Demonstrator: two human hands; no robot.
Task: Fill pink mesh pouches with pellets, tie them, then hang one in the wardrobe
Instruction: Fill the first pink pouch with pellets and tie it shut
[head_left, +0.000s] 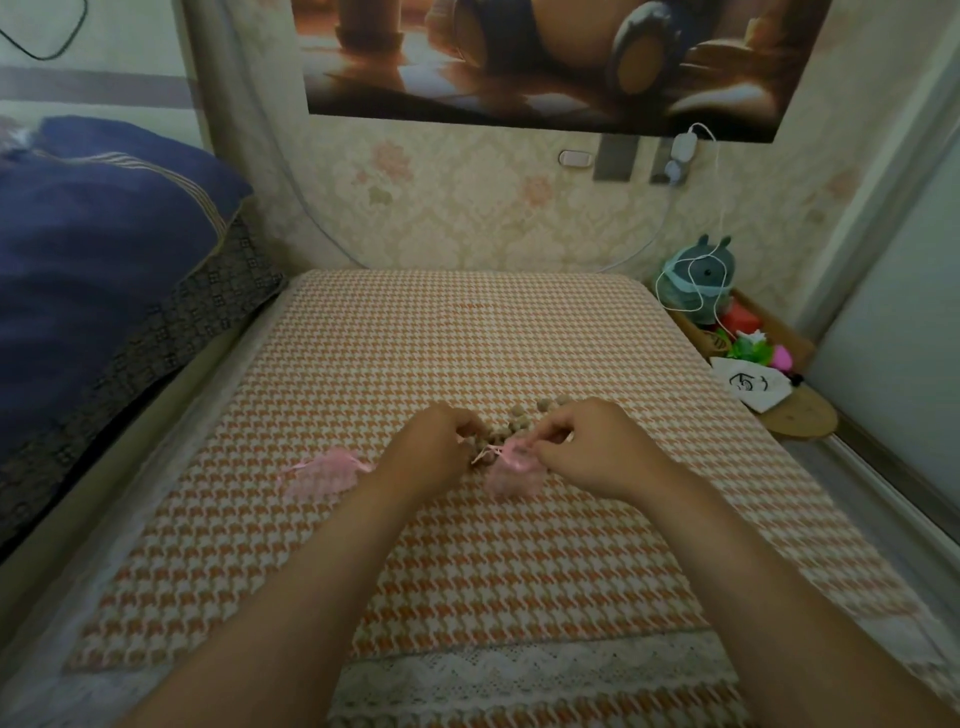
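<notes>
left hand (435, 448) and right hand (589, 449) pinch the ribbon (487, 453) of the small pink mesh pouch (508, 472); a lopsided tug could spill it toward round tan pellets (551, 404) at twelve o'clock.

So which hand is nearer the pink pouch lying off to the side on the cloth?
Left. The left hand sits just right of the spare pouch, close beside it; the right hand is farther right, past the second pouch held between both hands.

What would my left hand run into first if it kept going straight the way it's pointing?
Probably the loose pellets just past your left hand, with the pink pouch close beside them; depth there is unclear.
</notes>
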